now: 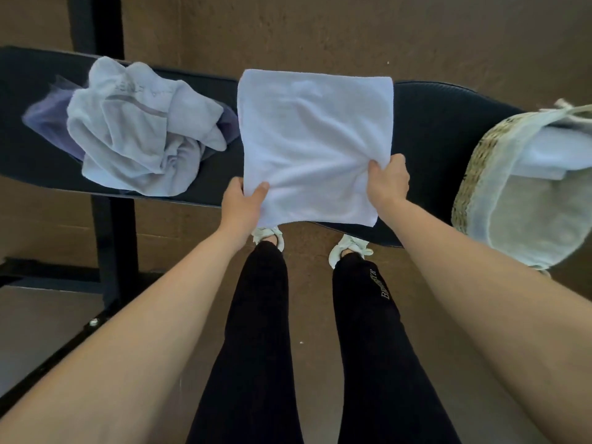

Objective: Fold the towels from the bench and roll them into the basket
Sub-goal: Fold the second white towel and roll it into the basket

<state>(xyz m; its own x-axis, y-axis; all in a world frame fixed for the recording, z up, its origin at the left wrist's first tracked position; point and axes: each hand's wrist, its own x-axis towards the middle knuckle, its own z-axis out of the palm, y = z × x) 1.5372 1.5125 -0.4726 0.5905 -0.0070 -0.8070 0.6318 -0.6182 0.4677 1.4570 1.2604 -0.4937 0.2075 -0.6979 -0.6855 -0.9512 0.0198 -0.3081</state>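
A white towel [315, 129] lies spread flat across the middle of the black padded bench [429, 123], its near edge hanging over the front. My left hand [244, 200] pinches its near left edge and my right hand [387, 181] grips its near right edge, bunching the cloth there. A crumpled heap of pale towels [141, 133] sits on the bench to the left. At the bench's right end stands a woven basket [477, 174] with a white liner, holding a folded white towel [551, 155].
The bench's black metal frame [112, 238] runs down to the floor at the left. My legs in black trousers and white shoes [349, 248] stand close against the bench's front edge. Brown floor lies beyond the bench.
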